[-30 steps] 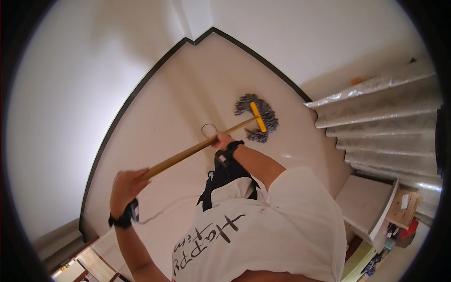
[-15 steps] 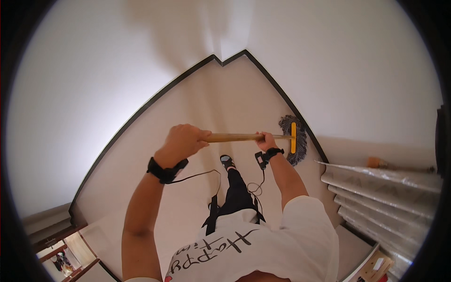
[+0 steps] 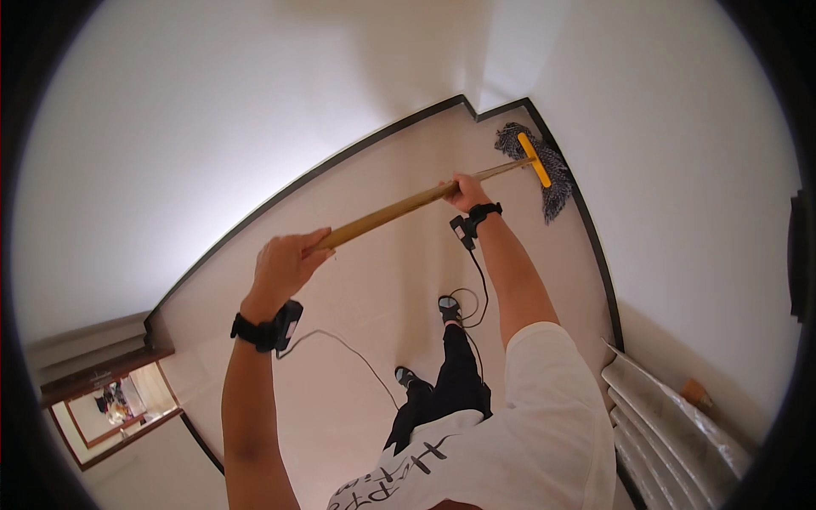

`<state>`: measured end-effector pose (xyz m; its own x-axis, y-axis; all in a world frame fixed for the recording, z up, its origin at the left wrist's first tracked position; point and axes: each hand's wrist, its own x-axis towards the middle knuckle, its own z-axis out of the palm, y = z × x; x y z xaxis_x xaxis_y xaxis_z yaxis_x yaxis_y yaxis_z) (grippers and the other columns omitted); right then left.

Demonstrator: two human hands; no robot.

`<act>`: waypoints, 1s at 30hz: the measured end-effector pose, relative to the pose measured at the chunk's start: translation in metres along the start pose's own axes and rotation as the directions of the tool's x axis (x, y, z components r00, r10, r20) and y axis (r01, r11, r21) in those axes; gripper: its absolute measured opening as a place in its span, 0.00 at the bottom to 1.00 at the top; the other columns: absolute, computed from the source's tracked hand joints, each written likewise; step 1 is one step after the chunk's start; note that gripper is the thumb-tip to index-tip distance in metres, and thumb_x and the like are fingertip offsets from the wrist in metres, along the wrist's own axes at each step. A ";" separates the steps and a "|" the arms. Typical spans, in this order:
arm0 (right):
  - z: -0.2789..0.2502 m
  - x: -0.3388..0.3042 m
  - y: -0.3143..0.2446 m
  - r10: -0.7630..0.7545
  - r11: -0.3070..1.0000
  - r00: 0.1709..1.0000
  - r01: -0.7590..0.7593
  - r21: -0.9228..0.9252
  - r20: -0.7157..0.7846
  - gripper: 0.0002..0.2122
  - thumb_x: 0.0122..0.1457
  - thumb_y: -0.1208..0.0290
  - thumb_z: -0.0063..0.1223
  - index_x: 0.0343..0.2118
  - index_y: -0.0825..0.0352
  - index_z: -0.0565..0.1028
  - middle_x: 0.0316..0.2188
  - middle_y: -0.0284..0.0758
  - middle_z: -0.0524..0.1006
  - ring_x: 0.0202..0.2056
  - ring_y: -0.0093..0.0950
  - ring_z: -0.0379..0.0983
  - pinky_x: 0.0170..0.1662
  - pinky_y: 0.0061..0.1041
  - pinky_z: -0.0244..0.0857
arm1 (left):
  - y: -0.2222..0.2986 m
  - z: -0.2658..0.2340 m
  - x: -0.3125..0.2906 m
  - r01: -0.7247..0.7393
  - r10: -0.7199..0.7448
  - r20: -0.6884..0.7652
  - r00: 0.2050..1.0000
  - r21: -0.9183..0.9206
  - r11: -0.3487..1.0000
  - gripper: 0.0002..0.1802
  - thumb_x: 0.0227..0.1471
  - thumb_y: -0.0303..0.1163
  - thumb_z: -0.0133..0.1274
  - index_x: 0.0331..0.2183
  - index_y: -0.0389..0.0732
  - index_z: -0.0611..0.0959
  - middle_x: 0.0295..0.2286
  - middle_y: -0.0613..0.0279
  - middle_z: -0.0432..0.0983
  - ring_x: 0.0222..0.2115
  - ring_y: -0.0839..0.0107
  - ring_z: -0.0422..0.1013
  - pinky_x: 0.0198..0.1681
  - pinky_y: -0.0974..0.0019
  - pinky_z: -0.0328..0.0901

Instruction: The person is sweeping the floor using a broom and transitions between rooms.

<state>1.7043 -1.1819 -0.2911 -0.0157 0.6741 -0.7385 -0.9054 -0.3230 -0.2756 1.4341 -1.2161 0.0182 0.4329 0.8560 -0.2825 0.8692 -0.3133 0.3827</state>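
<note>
A mop (image 3: 382, 218) with a long wooden handle slants across the view, its near end at the left. My left hand (image 3: 286, 264) is closed round that end of the handle. Farther along, toward the mop head, my right hand (image 3: 466, 192) grips the shaft. The dark grey string mop head (image 3: 557, 180) has a yellow bar (image 3: 535, 159) across its top. It lies on the floor at the right, against the dark skirting. Both my wrists wear black straps with small boxes and thin cables.
The pale floor (image 3: 357, 314) is bordered by dark skirting (image 3: 586, 221) beneath white walls, with a jutting corner at the far end. Grey pleated sheeting (image 3: 663, 433) covers something at the lower right. A wood-framed opening (image 3: 115, 404) is at the lower left. My feet stand mid-floor.
The mop head has moved farther away along the right skirting. My right hand has reached forward, my left hand has shifted left, and the handle now slants. My body has turned and stepped.
</note>
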 end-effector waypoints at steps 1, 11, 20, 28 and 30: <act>0.003 0.005 0.009 0.015 1.000 1.000 -0.015 -0.007 0.003 0.07 0.49 0.76 0.36 0.30 0.73 0.57 0.32 0.44 0.62 0.34 0.35 0.65 0.35 0.34 0.62 | -0.005 0.003 -0.006 0.074 -0.074 0.035 0.997 -0.015 0.997 0.16 0.38 0.33 0.51 0.34 0.42 0.75 0.16 0.57 0.70 0.14 0.70 0.64 0.20 0.73 0.58; 0.108 0.005 0.102 0.156 0.983 0.964 -0.131 -0.127 0.215 0.07 0.51 0.74 0.38 0.28 0.72 0.58 0.27 0.41 0.63 0.33 0.35 0.65 0.38 0.33 0.63 | -0.050 -0.055 -0.072 0.143 -0.130 -0.128 0.983 0.094 0.985 0.16 0.36 0.30 0.52 0.34 0.40 0.75 0.13 0.57 0.66 0.12 0.70 0.62 0.17 0.72 0.56; 0.092 0.019 0.122 0.043 0.982 0.990 -0.017 -0.187 0.133 0.06 0.49 0.73 0.40 0.24 0.71 0.60 0.24 0.38 0.63 0.31 0.33 0.65 0.30 0.31 0.64 | -0.068 -0.009 -0.098 0.049 -0.040 -0.238 0.970 0.033 0.998 0.15 0.38 0.34 0.51 0.34 0.43 0.74 0.13 0.55 0.65 0.13 0.63 0.63 0.17 0.68 0.57; 0.063 0.014 0.193 0.174 0.787 0.979 -0.076 -0.612 0.103 0.06 0.51 0.73 0.37 0.24 0.71 0.59 0.23 0.34 0.64 0.30 0.25 0.64 0.28 0.22 0.59 | -0.084 0.064 -0.185 0.310 -0.320 -0.194 0.928 -0.078 0.947 0.16 0.39 0.33 0.50 0.36 0.44 0.72 0.14 0.58 0.66 0.15 0.64 0.63 0.18 0.67 0.58; 0.063 0.028 0.241 0.243 0.675 0.966 -0.099 -0.731 0.094 0.09 0.46 0.72 0.47 0.22 0.71 0.60 0.23 0.36 0.68 0.27 0.27 0.65 0.28 0.22 0.58 | -0.093 0.070 -0.216 0.384 -0.390 -0.224 0.893 -0.073 0.921 0.17 0.39 0.32 0.50 0.36 0.43 0.72 0.14 0.58 0.65 0.15 0.64 0.63 0.17 0.68 0.57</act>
<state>1.4592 -1.1989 -0.3387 -0.2748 0.6347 -0.7222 -0.2997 -0.7703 -0.5629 1.2762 -1.4003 -0.0178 -0.0059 0.9788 -0.2048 0.9489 0.0700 0.3076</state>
